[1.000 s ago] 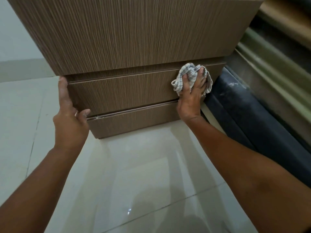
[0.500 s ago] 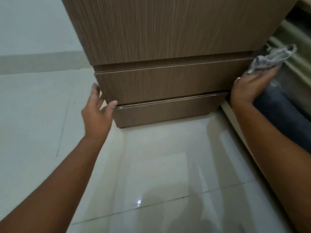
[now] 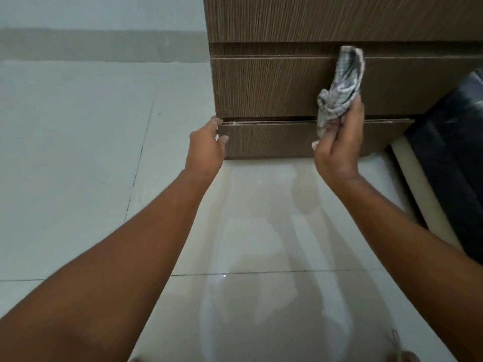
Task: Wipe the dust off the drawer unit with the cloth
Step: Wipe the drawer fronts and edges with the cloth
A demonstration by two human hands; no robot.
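Wood-grain drawer unit (image 3: 274,90) standing on a glossy tiled floor (image 3: 78,152), seen from above and in front. The right hand (image 3: 339,142) holds the checked cloth (image 3: 339,84) bunched between thumb and fingers, lifted in front of the middle drawer front; whether the cloth touches the wood cannot be told. The left hand (image 3: 206,147), partly curled and holding nothing, rests at the unit's lower left corner, fingertips at the gap above the bottom drawer (image 3: 274,139), where pale specks show. A dark padded object (image 3: 449,158) lies just beside the unit on the right. To wipe well, the cloth likely needs spreading flat under the palm, then drawing along the grain and into the gap, while the left hand steadies the unit.
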